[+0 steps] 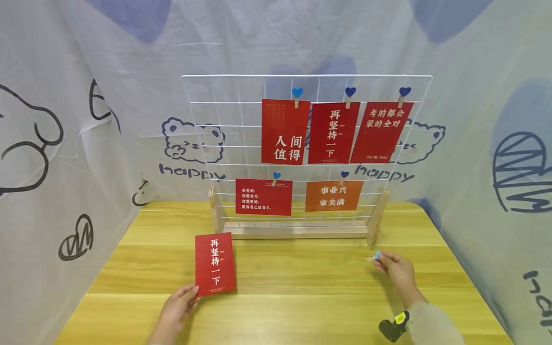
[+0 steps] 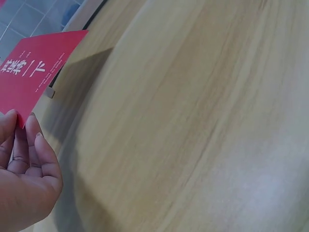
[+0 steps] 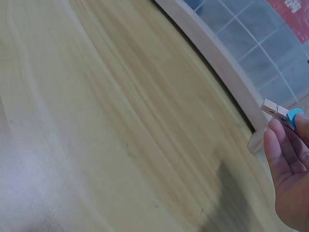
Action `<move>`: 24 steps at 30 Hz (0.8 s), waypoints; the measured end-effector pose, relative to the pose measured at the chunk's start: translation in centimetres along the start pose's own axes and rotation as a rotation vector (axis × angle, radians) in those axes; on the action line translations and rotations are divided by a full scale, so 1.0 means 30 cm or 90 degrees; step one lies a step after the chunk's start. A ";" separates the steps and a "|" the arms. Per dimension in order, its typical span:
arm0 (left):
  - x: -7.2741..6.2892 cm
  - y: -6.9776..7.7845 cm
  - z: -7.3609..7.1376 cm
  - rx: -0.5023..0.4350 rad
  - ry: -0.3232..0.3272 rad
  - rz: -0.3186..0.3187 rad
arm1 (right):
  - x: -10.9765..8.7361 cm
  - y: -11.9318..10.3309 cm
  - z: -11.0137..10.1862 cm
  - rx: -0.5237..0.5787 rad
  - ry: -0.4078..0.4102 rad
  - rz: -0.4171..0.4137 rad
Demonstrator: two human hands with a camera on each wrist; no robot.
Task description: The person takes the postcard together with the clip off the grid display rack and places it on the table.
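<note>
My left hand (image 1: 178, 306) pinches a red card (image 1: 215, 268) with white lettering by its lower left corner, holding it over the table in front of the rack's left foot. In the left wrist view the thumb and fingers grip the card (image 2: 36, 72) at one corner. On the right, my right hand (image 1: 398, 273) pinches a small wooden clothespin (image 3: 276, 110) with a light blue heart on its end, near the rack's right foot. Ahead stands a white wire grid rack (image 1: 254, 115). Heart-topped clothespins fasten several cards to it, such as a red card (image 1: 284, 129) and an orange card (image 1: 334, 196).
The rack's wooden base (image 1: 293, 233) runs along the back of the wood-grain table (image 1: 293, 316). A dark heart-shaped piece with a yellow label (image 1: 393, 328) is by the right sleeve. White cloth (image 1: 129, 62) with blue drawings hangs behind and on both sides.
</note>
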State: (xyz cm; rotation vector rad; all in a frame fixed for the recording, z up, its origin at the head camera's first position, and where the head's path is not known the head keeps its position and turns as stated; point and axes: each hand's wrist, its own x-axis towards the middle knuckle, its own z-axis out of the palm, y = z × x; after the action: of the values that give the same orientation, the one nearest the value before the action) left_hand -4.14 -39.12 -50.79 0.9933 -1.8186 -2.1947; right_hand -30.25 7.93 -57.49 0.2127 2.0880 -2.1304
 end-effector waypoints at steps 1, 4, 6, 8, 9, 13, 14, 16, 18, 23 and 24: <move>0.000 -0.002 -0.001 0.000 -0.001 -0.001 | -0.007 -0.004 -0.001 -0.004 0.001 0.002; 0.001 -0.006 -0.003 -0.001 -0.002 -0.006 | -0.042 -0.035 0.001 -0.002 -0.012 0.008; 0.000 -0.008 -0.004 -0.001 -0.004 -0.009 | -0.076 -0.070 0.010 0.002 -0.012 0.015; 0.000 -0.010 -0.005 0.002 -0.006 -0.011 | -0.115 -0.111 0.023 0.008 -0.009 0.024; 0.000 -0.011 -0.005 0.005 -0.006 -0.013 | -0.133 -0.130 0.030 0.005 -0.005 0.028; -0.002 -0.020 -0.005 0.016 -0.009 -0.021 | -0.184 -0.177 0.051 -0.003 0.005 0.054; -0.003 -0.022 -0.005 0.019 -0.010 -0.024 | -0.191 -0.182 0.053 -0.014 0.004 0.058; -0.005 -0.024 -0.004 0.022 -0.010 -0.029 | -0.194 -0.181 0.049 -0.024 0.001 0.069; -0.005 -0.025 -0.003 0.027 -0.008 -0.034 | -0.194 -0.175 0.044 -0.035 -0.001 0.076; 0.000 -0.028 -0.002 0.034 -0.005 -0.036 | -0.188 -0.155 0.032 -0.040 0.006 0.080; 0.001 -0.029 -0.002 0.034 -0.004 -0.038 | -0.187 -0.151 0.031 -0.038 0.009 0.081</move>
State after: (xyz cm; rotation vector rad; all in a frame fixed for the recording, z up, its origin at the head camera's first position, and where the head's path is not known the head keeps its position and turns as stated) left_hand -3.86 -38.93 -51.59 1.0653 -1.8831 -2.1952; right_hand -25.70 7.12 -51.88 0.3434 2.0829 -1.9970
